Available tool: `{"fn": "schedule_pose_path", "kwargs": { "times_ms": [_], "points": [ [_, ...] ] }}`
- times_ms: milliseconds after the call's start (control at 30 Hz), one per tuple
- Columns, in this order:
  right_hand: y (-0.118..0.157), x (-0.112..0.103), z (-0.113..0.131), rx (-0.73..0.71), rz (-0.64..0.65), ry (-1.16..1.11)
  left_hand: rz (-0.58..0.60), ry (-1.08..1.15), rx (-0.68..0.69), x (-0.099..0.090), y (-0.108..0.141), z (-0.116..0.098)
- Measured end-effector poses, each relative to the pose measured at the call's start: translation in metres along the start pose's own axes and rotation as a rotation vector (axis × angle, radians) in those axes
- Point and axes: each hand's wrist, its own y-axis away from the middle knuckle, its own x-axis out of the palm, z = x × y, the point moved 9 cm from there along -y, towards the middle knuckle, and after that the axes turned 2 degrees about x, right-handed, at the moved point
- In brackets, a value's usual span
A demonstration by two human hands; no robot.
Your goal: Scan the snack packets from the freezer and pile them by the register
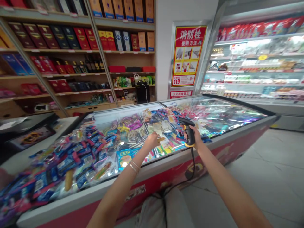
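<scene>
Over the glass top of a chest freezer (166, 164), my left hand (152, 140) is closed, with a small brownish item at its fingertips that is too blurred to name. A bracelet circles that wrist. My right hand (196, 136) is wrapped round the grip of a black and yellow handheld scanner (190, 134), whose head points to the left and whose cable hangs down the freezer's front. To the left of my hands lies a big pile of blue and pink wrapped packets (76, 155). A light blue packet (124, 158) sits close to my left forearm.
At the far left stands a counter (64, 126) with a dark screen (32, 136). Shelves of boxed goods (64, 52) line the back wall, beside a red and yellow poster (188, 55). A lit open fridge (258, 76) is at the right. Tiled floor (268, 177) shows beside the freezer.
</scene>
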Motion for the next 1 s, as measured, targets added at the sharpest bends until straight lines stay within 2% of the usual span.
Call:
{"fn": "schedule_pose_path", "kwargs": {
  "times_ms": [100, 133, 200, 267, 333, 433, 500, 667, 1000],
  "points": [
    [-0.013, 0.035, -0.026, 0.092, 0.095, -0.068, -0.171, 0.211, -0.117, -0.034, 0.008, 0.066],
    [-0.019, 0.048, -0.035, 0.121, 0.123, -0.065, -0.255, 0.384, -0.189, -0.045, 0.013, 0.092],
    [-0.031, 0.076, -0.054, 0.155, 0.177, -0.055, -0.470, 0.872, -0.327, -0.059, 0.026, 0.142],
    [-0.045, 0.106, -0.072, 0.159, 0.239, -0.077, -0.662, 1.200, -0.388, -0.066, 0.037, 0.175],
    [-0.059, 0.137, -0.090, 0.161, 0.325, -0.125, -0.818, 1.463, -0.417, -0.067, 0.046, 0.194],
    [-0.075, 0.172, -0.117, 0.198, 0.433, -0.186, -0.957, 1.971, -0.501, -0.050, 0.051, 0.202],
    [-0.078, 0.184, -0.132, 0.234, 0.494, -0.198, -0.972, 2.164, -0.549, -0.041, 0.052, 0.199],
    [-0.072, 0.190, -0.143, 0.272, 0.605, -0.168, -0.953, 2.182, -0.599, -0.038, 0.055, 0.192],
    [-0.071, 0.185, -0.138, 0.237, 0.547, -0.209, -0.883, 2.138, -0.679, -0.027, 0.047, 0.184]
  ]
}}
